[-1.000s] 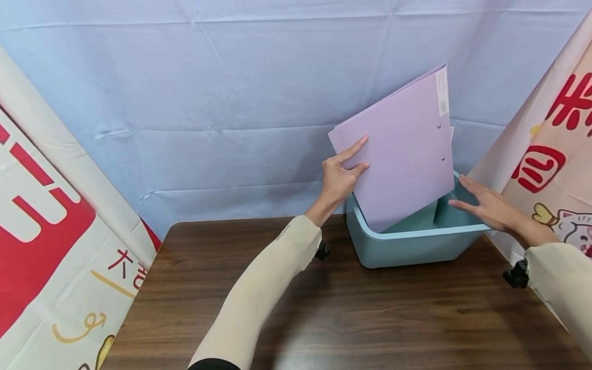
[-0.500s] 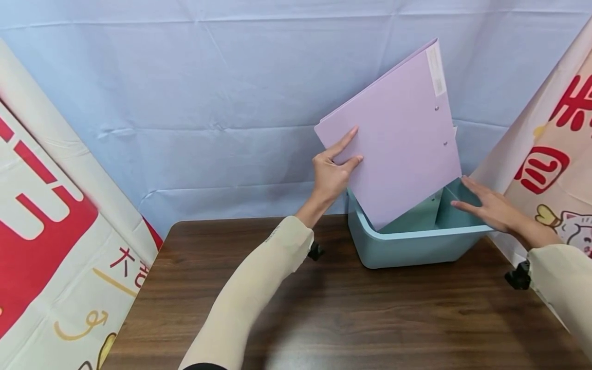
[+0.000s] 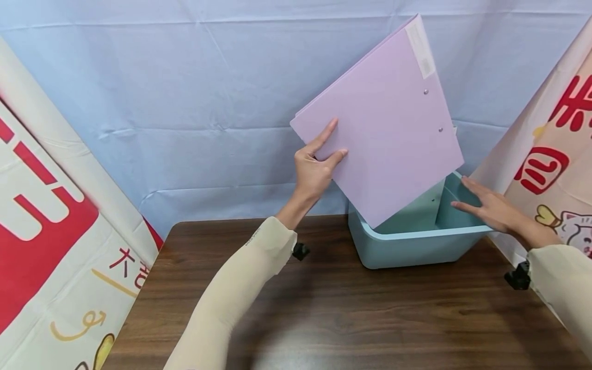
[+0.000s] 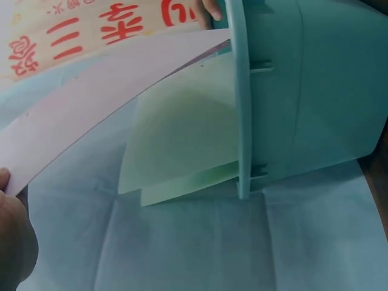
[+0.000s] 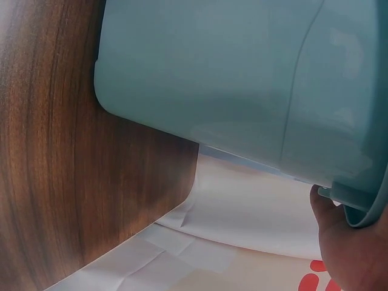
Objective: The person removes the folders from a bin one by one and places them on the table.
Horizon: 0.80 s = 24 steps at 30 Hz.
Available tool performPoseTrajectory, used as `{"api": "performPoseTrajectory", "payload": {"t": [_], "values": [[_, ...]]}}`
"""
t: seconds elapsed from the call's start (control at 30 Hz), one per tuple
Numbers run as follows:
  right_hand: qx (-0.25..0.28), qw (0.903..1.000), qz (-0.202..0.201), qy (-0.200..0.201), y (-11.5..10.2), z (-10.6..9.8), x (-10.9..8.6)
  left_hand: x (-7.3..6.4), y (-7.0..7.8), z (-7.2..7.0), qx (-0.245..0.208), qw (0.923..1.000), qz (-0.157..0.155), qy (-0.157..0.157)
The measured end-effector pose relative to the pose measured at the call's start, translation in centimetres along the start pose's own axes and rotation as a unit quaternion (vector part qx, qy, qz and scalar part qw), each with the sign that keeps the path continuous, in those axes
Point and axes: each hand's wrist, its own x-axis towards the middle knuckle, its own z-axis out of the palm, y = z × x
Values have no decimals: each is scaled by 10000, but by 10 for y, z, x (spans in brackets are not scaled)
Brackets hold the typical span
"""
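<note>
Below, table [image 3: 370, 308]: wooden, blue cloth [image 3: 185, 92] behind
Bin [image 3: 411, 252]: green folder [image 3: 418, 211] inside
Left hand [image 3: 313, 173]: pinching purple folder [image 3: 388, 133]
Right hand [image 3: 498, 209]: gripping bin's rim

In front of me, a creased pale blue cloth [image 3: 185, 92] hangs behind a dark wood-grain table [image 3: 370, 318] with a soft sheen. To my left I see a red-and-white printed banner [image 3: 46, 257]; to my right, a peach banner [image 3: 555, 136] with red characters.

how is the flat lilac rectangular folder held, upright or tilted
Tilted: in the head view, the edges of the flat lilac rectangular folder slant, and one corner points down.
</note>
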Motion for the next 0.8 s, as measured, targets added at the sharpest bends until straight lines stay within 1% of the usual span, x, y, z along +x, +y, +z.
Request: {"api": "performPoseTrajectory", "payload": {"t": [0.13, 0.27, 0.4, 0.53, 0.63, 0.73, 0.8], "values": [[-32, 10000, -23, -8, 0, 0, 0, 1, 8, -5, -16, 9999, 82, 112], [-23, 10000, -32, 17, 0, 1, -1, 0, 17, -11, -50, 9998, 111, 160], [4, 10000, -25, 16, 1, 1, -3, -1, 25, -16, -119, 9996, 185, 154], [-7, 10000, -57, 15, 2, 1, -2, -2, 30, -23, -77, 9994, 292, 159], [-4, 10000, -78, 39, 2, 1, -1, -4, 33, -28, -73, 9995, 244, 199], [19, 10000, -78, 47, 2, 1, -1, -6, 36, -33, -133, 9996, 98, 215], [19, 9999, -79, 75, 1, 1, 0, -7, 37, -39, -133, 9996, 57, 256]]}}
